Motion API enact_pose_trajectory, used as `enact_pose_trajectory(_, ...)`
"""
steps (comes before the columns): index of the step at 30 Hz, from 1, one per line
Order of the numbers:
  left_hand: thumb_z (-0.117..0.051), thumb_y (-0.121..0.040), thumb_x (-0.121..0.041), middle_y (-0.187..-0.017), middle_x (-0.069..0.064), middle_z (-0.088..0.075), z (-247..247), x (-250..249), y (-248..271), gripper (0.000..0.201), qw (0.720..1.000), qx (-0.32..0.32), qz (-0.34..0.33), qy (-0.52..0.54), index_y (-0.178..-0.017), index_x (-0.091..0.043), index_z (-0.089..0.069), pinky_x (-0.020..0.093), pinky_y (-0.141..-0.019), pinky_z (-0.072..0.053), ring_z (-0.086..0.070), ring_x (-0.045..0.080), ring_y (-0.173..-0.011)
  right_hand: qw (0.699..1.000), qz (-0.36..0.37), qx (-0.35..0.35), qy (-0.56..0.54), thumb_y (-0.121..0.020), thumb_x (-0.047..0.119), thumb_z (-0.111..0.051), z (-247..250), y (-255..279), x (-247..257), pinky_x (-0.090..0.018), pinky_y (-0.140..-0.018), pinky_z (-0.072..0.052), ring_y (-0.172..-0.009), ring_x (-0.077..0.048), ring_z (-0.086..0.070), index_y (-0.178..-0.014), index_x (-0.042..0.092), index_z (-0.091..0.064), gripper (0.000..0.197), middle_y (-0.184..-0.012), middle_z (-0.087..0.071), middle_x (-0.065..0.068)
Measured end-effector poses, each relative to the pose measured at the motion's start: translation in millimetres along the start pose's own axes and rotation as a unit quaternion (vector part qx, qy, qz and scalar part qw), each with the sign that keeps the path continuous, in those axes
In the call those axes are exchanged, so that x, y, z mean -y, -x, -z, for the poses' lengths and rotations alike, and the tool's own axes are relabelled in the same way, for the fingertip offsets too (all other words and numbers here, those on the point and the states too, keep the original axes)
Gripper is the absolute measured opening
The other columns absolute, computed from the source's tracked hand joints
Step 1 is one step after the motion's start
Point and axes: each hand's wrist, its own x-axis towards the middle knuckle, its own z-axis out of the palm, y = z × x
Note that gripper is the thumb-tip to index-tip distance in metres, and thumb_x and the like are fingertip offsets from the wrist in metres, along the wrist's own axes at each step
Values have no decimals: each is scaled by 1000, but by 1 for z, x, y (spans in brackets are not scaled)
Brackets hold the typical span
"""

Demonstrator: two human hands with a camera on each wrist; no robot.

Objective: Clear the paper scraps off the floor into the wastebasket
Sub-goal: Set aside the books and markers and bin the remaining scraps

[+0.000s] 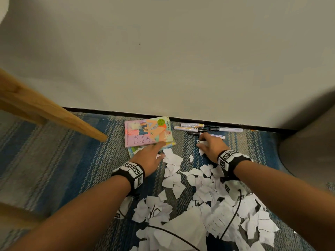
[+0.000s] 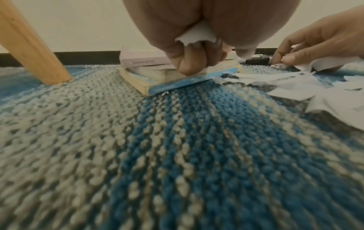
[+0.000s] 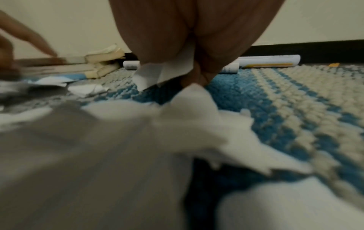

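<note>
The big scrap pile (image 1: 213, 211) at 6 o'clock waits while your left hand (image 1: 150, 158) and right hand (image 1: 211, 144) each pinch paper near 12, w/ no wastebasket in view, so rake inward, skipping books (image 1: 148, 132) & markers (image 1: 208, 128).

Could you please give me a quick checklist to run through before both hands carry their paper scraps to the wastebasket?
1. Left hand grips a scrap: ok.
2. Right hand grips scraps: ok.
3. Left fingers clear of the books: not ok, they touch the stack.
4. Markers left out of the grasp: cannot tell, right fingertips sit beside one.
5. Wastebasket located: cannot tell, a blurred grey shape at right.
6. Floor cleared: not ok, a loose pile remains on the rug.
</note>
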Motion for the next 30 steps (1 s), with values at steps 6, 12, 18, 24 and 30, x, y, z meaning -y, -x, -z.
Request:
enact_pose_trajectory(6,-53,-84,-66,-145,7,-32,-15,-8,-7,92,990,134,-24,-45,-154,-26,-8,36,-105,-36,-37,26,-130,999,27,22,24,-93,21,-63,1,-5,2,-28,-71,-37,-95,-30,-59,-93,10,-59,12,-98,-65,-11)
enact_pose_trajectory(12,-51,-96,-32,-121,6,-45,-23,-21,-7,31,1000,3,18,-20,-123,-18,-58,35,-92,-45,-52,27,-110,998,-17,-8,-63,-97,20,-54,-1,-8,2,-28,-73,-44,-84,-23,-60,-88,17,-53,9,-90,-66,-3)
enact_pose_trajectory(18,-48,-90,-5,-120,11,-56,-7,-16,-4,41,995,-26,19,98,-129,-17,-53,40,-94,-47,-57,29,-108,993,4,49,-110,-99,9,-45,3,-2,5,-23,-68,-41,-69,-9,-55,-89,21,-61,22,-76,-61,6)
enact_pose_trajectory(24,-44,-91,-7,-105,11,-63,4,-7,7,27,992,-41,39,110,-102,-12,-68,30,-83,-45,-57,31,-101,981,-48,105,-156,-102,37,-40,-1,9,20,-31,-65,-44,-64,-16,-51,-95,18,-60,28,-79,-54,-1)
enact_pose_trajectory(30,-41,-95,-52,-74,6,-56,1,-9,6,49,996,40,75,-41,-75,-12,-60,33,-71,-46,-56,25,-77,982,92,143,77,-86,43,-68,-12,8,22,-33,-76,-45,-92,-24,-56,-108,18,-46,40,-103,-57,-5)
